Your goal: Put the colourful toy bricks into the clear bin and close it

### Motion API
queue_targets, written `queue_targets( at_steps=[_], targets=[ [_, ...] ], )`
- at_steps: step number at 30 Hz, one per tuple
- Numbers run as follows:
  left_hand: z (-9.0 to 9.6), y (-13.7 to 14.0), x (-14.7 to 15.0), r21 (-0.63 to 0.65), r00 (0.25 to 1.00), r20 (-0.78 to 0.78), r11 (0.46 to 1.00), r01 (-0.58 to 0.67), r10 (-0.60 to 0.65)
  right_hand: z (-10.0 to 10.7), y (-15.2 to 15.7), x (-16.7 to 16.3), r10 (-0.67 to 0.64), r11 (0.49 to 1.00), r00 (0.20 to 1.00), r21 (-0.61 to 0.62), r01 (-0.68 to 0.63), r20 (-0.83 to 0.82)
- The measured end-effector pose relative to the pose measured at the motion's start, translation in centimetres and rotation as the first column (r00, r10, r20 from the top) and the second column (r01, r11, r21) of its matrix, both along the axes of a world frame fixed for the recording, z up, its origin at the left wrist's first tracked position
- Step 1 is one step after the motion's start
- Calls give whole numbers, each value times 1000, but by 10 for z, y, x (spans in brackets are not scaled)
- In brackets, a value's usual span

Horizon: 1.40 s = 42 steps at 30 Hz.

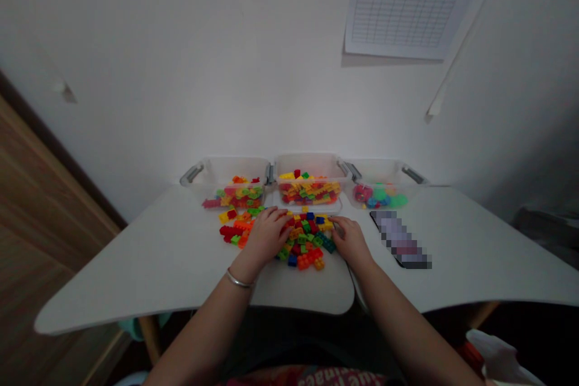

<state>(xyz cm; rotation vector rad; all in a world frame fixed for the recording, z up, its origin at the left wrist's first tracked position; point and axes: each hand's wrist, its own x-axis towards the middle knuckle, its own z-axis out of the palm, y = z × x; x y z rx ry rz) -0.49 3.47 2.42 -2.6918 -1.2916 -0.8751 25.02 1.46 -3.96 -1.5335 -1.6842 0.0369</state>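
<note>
A heap of coloured toy building bricks [301, 243] lies on the table in front of me. My left hand [269, 234] rests over the heap's left part, fingers loosely bent and spread above the bricks; its palm side is hidden. At the heap's right edge is my right hand [350, 242], thumb and forefinger apart beside a yellow brick [324, 225]. Left of my left hand lie red bricks [230, 233] and a yellow brick with a red one [227, 215]. A dark blue brick [292, 261] and orange-red bricks [310, 257] sit at the near side.
Three clear plastic boxes stand against the wall: the left box [235, 166] and middle box [307, 163] hold bricks, the right box [380, 169] holds round, colourful pieces. A phone [400, 240] lies right of my right hand. The white table [158, 259] has a curved front edge.
</note>
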Motion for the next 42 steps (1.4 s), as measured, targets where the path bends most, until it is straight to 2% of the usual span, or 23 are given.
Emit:
queue_targets(
  at_steps=[6, 10, 19, 23, 27, 30, 33, 38, 42],
  targets=[
    [-10, 6, -4, 24, 994, 74, 997, -78, 76, -1, 4, 3, 0, 997, 998, -79, -5, -56],
    [-17, 8, -6, 15, 989, 116, 996, -93, 91, -1, 3, 4, -66, 996, 995, -70, 61, -80],
    [-24, 8, -4, 22, 977, 186, 994, -112, 105, -3, 10, -4, -58, 996, 983, -74, 45, -177],
    [-26, 9, -5, 23, 976, 189, 993, -114, 108, 2, 11, -5, -37, 999, 962, -29, 31, -272],
    [-30, 10, -7, 46, 971, 213, 992, -120, 107, 9, 7, -1, -92, 993, 899, 26, 114, -428],
    [-33, 12, -8, 44, 962, 250, 991, -125, 110, 17, 7, 0, -104, 988, 847, 42, 147, -522],
    [-36, 15, -9, 42, 945, 301, 988, -150, 131, 29, 12, -1, -49, 980, 832, 134, 146, -552],
    [-37, 17, -12, -8, 948, 282, 989, -150, 146, 61, 32, 2, 27, 929, 858, 330, 168, -513],
    [-34, 15, -13, -47, 970, 211, 992, -117, 125, 85, 55, 10, -35, 901, 897, 375, 219, -440]
  ],
)
